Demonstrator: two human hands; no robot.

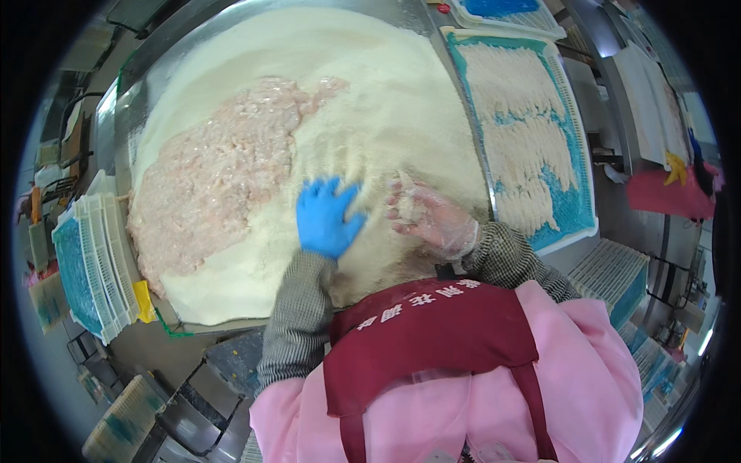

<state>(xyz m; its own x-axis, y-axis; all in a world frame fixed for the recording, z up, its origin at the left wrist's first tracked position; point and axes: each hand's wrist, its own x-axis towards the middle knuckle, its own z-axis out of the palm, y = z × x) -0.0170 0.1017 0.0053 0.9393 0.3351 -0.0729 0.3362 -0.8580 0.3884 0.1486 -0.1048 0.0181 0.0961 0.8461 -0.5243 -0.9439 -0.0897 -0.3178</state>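
My left hand (pixel 328 217), in a blue glove, lies with fingers spread on the pale breading crumbs (pixel 378 100) that cover a wide metal table. Just right of it, my right hand (pixel 436 218) wears a clear plastic glove dusted with crumbs. Its fingers curl round a crumb-coated piece of meat (pixel 407 204), partly hidden by the fingers. To the left of both hands, a broad mound of raw pink meat pieces (pixel 216 166) rests on the crumbs. Neither hand touches that mound.
Beside the table's right edge stands a white tray with a blue-green liner (pixel 559 202), bearing rows of coated strips (pixel 521 131). Another tray (pixel 552 27) is beyond it. Stacked crates (pixel 96 258) stand left of the table, a grey stool (pixel 235 361) below its front edge.
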